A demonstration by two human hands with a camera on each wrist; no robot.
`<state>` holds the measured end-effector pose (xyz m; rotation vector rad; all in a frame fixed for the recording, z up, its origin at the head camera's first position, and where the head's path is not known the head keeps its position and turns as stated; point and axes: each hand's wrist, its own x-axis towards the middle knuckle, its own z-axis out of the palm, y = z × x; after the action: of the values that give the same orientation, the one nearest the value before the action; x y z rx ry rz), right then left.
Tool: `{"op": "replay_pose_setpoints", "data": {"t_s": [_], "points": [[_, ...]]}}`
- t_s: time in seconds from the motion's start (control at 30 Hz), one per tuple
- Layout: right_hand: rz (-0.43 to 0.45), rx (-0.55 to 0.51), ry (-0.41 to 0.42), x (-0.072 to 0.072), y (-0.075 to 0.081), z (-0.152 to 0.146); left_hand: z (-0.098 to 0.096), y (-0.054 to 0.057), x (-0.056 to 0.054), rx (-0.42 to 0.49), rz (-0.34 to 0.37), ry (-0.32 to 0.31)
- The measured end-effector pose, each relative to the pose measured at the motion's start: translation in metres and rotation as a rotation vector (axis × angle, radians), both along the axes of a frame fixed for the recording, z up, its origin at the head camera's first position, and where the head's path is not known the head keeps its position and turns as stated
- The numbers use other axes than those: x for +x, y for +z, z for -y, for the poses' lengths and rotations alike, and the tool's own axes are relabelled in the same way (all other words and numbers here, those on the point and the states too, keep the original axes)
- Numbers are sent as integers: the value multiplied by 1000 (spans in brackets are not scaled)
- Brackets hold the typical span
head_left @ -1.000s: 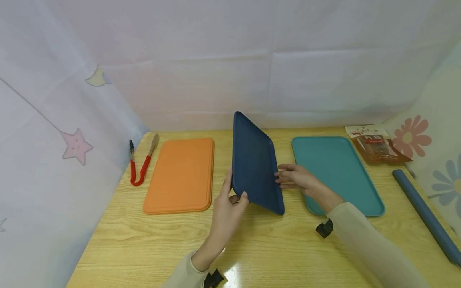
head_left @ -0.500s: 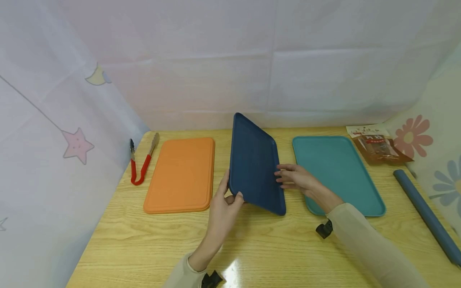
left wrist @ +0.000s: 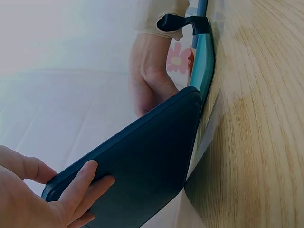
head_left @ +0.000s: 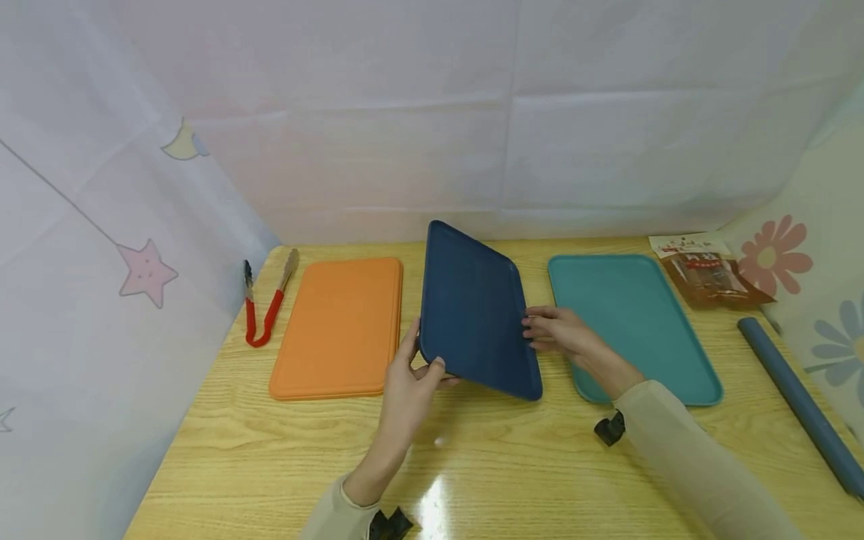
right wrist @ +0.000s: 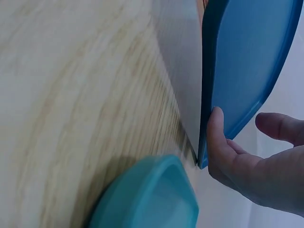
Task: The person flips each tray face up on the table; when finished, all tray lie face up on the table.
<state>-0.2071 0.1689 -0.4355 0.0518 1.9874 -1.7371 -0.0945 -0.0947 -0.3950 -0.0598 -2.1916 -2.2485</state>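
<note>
A dark blue rectangular tray [head_left: 475,311] stands tilted at the middle of the table, left side raised and right edge low by the tabletop. My left hand [head_left: 407,394] grips its near left corner, thumb on the inner face. In the left wrist view, the fingers [left wrist: 78,187] spread over the tray's underside. My right hand [head_left: 567,336] reaches in from the right, fingertips at the tray's right rim. The right wrist view has its thumb [right wrist: 278,127] held apart from the tray's inner face.
To the left lie an orange board [head_left: 340,326] and red-handled tongs [head_left: 265,319]. A teal tray [head_left: 631,322] lies on the right, partly under my right forearm. Beyond it are a brown food packet [head_left: 709,279] and a grey-blue roll [head_left: 796,397]. A cloth [head_left: 405,120] hangs behind the wooden table [head_left: 513,465].
My left hand has moved left and slightly down, bringing the blue tray's raised side lower, so more of its inner face shows. My right hand has shifted slightly right, staying at the rim.
</note>
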Motion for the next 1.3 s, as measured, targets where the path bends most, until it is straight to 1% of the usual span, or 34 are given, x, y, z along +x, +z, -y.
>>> {"op": "replay_pose_setpoints", "data": {"t_s": [0.17, 0.37, 0.5, 0.63, 0.73, 0.8, 0.93, 1.03, 1.17, 1.3], "points": [[-29, 29, -22, 0, -3, -6, 1, 0, 0, -8, 4, -4], [-33, 53, -3, -2, -8, -10, 3, 3, -1, 17, 28, -2], [-44, 117, 4, -4, -8, -11, 5, 3, -3, 24, 36, 0], [-60, 175, 7, -6, -8, -12, 10, 2, -7, 39, 13, -20], [-77, 198, 34, -9, -9, -15, 18, -2, -16, 34, 16, -35], [-80, 206, 52, -10, -11, -18, 23, -5, -24, 32, 45, -39], [-91, 241, 83, -12, -8, -22, 32, -13, -44, 36, 111, -46], [-101, 259, 102, -11, -5, -24, 36, -17, -58, 11, 152, -38], [-102, 256, 102, -11, -4, -28, 38, -23, -75, -20, 199, -26], [-90, 255, 78, -11, -3, -33, 40, -28, -85, -54, 256, -32]]}}
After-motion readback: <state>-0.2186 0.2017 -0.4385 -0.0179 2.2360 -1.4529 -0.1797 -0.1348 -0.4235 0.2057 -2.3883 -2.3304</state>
